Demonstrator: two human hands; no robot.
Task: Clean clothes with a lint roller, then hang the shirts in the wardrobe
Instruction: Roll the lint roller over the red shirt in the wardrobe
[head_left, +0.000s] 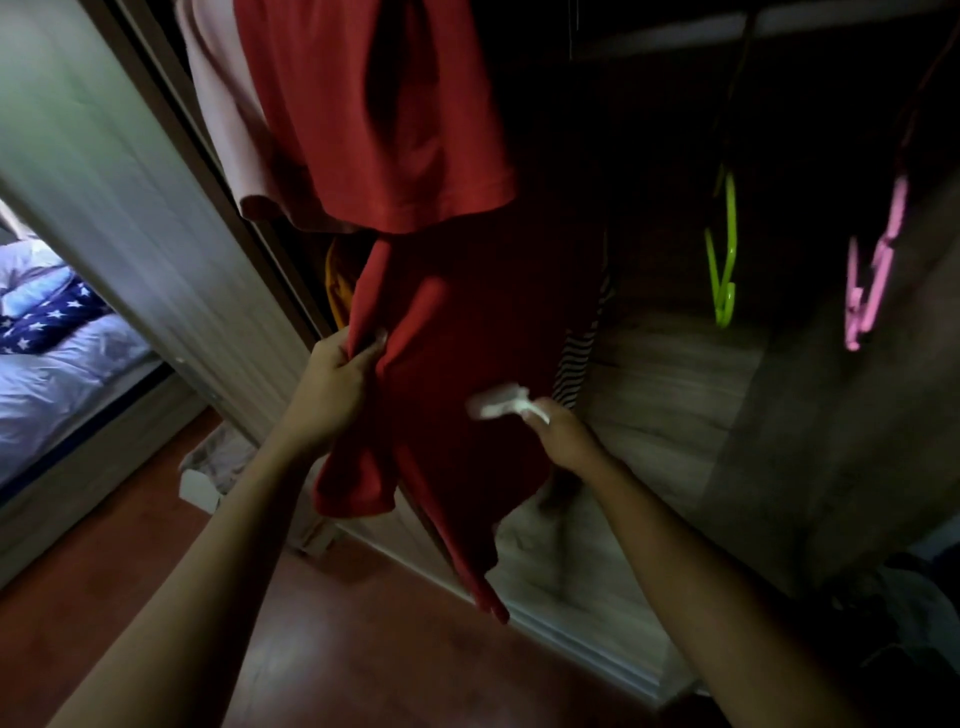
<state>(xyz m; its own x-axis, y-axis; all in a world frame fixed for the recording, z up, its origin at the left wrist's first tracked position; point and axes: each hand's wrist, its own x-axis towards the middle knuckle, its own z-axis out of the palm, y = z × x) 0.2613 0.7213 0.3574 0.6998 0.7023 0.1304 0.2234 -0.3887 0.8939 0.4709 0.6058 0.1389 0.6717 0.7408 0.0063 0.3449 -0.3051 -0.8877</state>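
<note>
A red shirt hangs inside the open wardrobe, its lower part reaching toward the floor. My left hand pinches the shirt's left edge and pulls the cloth taut. My right hand grips the handle of a white lint roller, whose blurred head lies against the shirt's front. A second red garment hangs above it, beside a pale pink one.
A green hanger and a pink hanger hang bare on the right. A striped garment shows behind the shirt. The wardrobe's sliding door stands at left, a bed beyond it. A white box sits on the wooden floor.
</note>
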